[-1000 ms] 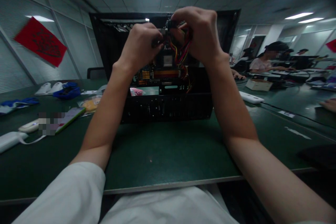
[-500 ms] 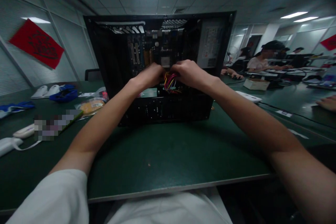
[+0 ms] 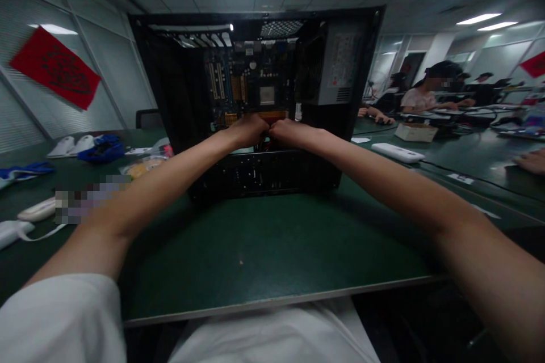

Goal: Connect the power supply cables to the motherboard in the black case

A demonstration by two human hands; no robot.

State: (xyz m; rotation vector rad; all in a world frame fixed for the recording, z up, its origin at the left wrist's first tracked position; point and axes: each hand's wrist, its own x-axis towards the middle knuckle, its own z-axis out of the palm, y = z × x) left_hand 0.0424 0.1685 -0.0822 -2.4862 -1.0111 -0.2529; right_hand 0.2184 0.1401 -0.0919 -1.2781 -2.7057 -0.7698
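Green tabletop (image 3: 264,249) spreads beneath everything, its pale front edge running just ahead of the person's lap. Upright on it stands a black computer case (image 3: 230,176), its open side facing the wearer and its bulk filling the middle of the view. Inside, against the far wall of the case, is a circuit board (image 3: 251,88). Off to the far left hangs a red sheet (image 3: 55,68) with dark markings. A grey power supply (image 3: 338,65) sits in the upper right corner of the case, above and to the right of both hands.

The left hand (image 3: 252,130) and the right hand (image 3: 292,133) meet low in the opening, near its middle, each coming from its own side. The case frames them: the board rises behind and above, and the bottom of the case lies just below. Their fingers are curled inward and bunched narrow, the two fists probably touching or very nearly so. Whether either one holds anything cannot be told (the backs of the hands cover the spot, and the inside is dim).

To the right of the case lie a small open box (image 3: 416,132) and, nearer, a white power strip (image 3: 398,152). Directly above the hands, a pale square chip (image 3: 267,95) shows on the board. Smallest of all, a light speck (image 3: 241,262) dots the table in front.
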